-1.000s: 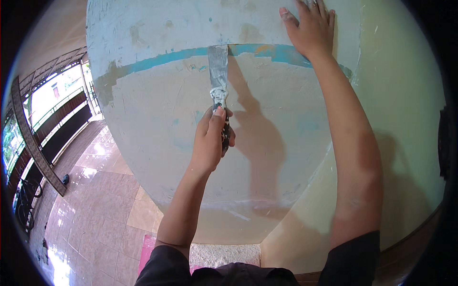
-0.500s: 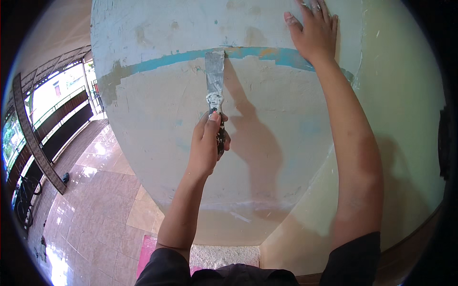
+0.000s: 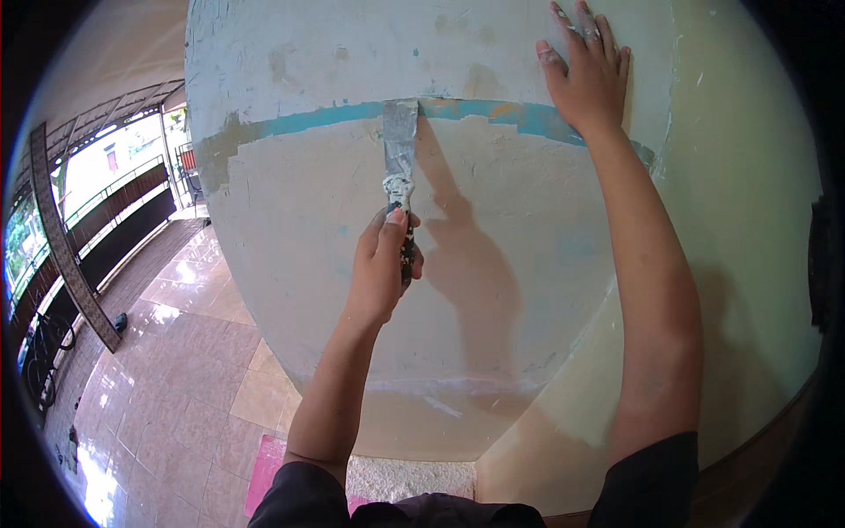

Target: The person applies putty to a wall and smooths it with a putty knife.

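Note:
My left hand [image 3: 378, 268] is closed round the dark, paint-spattered handle of a putty knife [image 3: 400, 136], whose grey, smeared blade points up with its tip at the blue stripe [image 3: 326, 117] across the pale, patched wall [image 3: 308, 229]. My right hand [image 3: 588, 84] lies flat on that wall above the stripe at the upper right, fingers stretched out and flecked with white. A shadow of arm and tool falls right of the knife.
A pale green wall [image 3: 739, 194] adjoins on the right. At left are a tiled floor [image 3: 176, 370], a post [image 3: 70, 246], a dark gate [image 3: 141, 224] and a bicycle [image 3: 44, 352]. A pink object [image 3: 264, 471] and a rough white surface [image 3: 409, 475] lie below.
The view has shifted slightly, so the wall and right hand sit lower and further right in the picture. The knife sits slightly further left along the stripe, still in my left hand.

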Motion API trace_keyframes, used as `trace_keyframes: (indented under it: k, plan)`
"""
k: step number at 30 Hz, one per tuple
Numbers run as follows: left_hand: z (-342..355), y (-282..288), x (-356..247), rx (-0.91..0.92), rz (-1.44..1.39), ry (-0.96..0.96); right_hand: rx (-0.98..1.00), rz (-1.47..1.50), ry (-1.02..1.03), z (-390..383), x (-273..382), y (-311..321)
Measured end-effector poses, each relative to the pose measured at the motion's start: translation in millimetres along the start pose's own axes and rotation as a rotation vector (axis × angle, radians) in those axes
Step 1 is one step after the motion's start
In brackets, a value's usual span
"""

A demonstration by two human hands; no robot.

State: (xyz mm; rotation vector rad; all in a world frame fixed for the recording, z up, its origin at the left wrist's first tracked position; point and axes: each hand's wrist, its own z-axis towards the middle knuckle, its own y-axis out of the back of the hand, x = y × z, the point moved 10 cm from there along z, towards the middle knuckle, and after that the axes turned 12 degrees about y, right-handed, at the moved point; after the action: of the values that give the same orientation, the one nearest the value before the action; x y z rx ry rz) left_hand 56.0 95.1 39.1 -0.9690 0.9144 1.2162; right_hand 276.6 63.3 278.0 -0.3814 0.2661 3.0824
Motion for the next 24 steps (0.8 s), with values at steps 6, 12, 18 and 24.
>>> trace_keyframes:
  k: [6, 12, 18, 24]
  plan:
    - [1, 12, -2, 0.000, -0.013, 0.037, -0.069, -0.020, 0.040, -1, -7, -14]
    - [2, 25, 6, -0.004, -0.026, 0.013, -0.282, -0.069, 0.175, -4, -18, -25]
    - [-3, 38, -1, 0.006, -0.015, 0.029, -0.283, -0.066, 0.162, -6, -19, -25]
    - [1, 46, -3, -0.005, 0.000, 0.025, -0.234, -0.087, 0.133, -7, -17, -27]
